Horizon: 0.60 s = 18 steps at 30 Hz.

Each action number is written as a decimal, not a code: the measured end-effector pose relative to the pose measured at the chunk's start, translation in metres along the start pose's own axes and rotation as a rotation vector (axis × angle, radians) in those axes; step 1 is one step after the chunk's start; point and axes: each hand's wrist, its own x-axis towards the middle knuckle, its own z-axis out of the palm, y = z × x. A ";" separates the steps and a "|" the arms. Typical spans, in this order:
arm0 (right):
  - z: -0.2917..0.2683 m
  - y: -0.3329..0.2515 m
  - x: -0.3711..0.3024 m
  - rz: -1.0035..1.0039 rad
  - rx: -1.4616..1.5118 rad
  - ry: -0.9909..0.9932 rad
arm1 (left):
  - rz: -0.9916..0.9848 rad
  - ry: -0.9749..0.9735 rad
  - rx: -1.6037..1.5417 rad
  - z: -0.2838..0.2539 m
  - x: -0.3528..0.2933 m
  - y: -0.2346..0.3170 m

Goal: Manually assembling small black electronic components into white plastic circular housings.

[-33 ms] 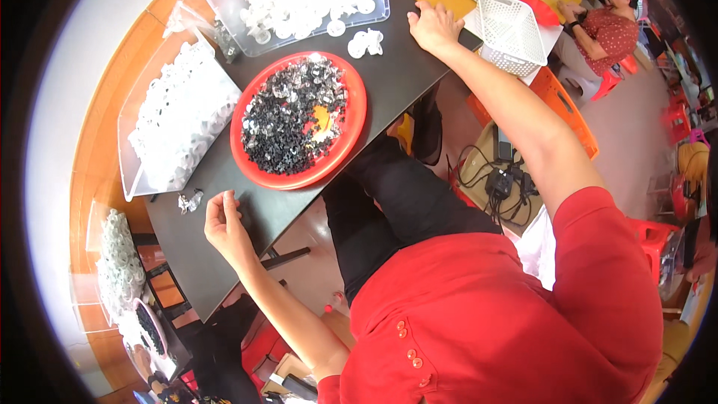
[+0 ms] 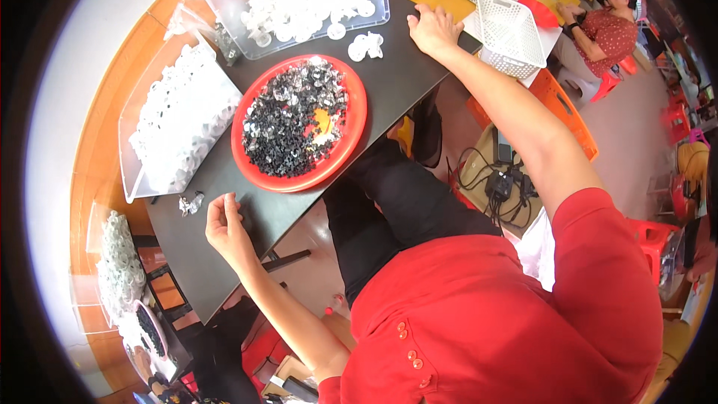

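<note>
My left hand [image 2: 226,226] rests at the near left of the dark table, its fingers curled in toward the thumb; whether anything small is between them I cannot make out. Just beyond it lies a little pile of clear pieces [image 2: 191,203]. My right hand [image 2: 434,30] lies on the far right part of the table, fingers apart and holding nothing. Between the hands stands a red round tray [image 2: 356,131] heaped with small black and clear plastic parts [image 2: 288,123]. A few white round pieces [image 2: 366,46] lie between the tray and my right hand.
A clear bin [image 2: 224,11] of white discs and a translucent bin [image 2: 129,168] of white rings stand around the tray. White baskets [image 2: 511,30] are at the right, above an orange crate [image 2: 572,116]. A box of black cables [image 2: 499,179] is below. Another person [image 2: 606,37] sits far right.
</note>
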 end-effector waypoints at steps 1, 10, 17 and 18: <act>-0.001 0.000 -0.001 0.001 -0.003 -0.004 | 0.007 0.001 -0.007 0.001 0.000 0.001; -0.004 -0.002 -0.003 -0.007 0.005 0.000 | 0.045 0.021 0.006 0.003 -0.001 0.005; 0.000 0.000 -0.003 -0.025 0.006 0.016 | 0.049 0.011 0.022 0.000 -0.002 0.002; 0.000 0.000 -0.003 -0.029 0.006 0.022 | 0.045 0.004 0.015 0.000 -0.002 0.003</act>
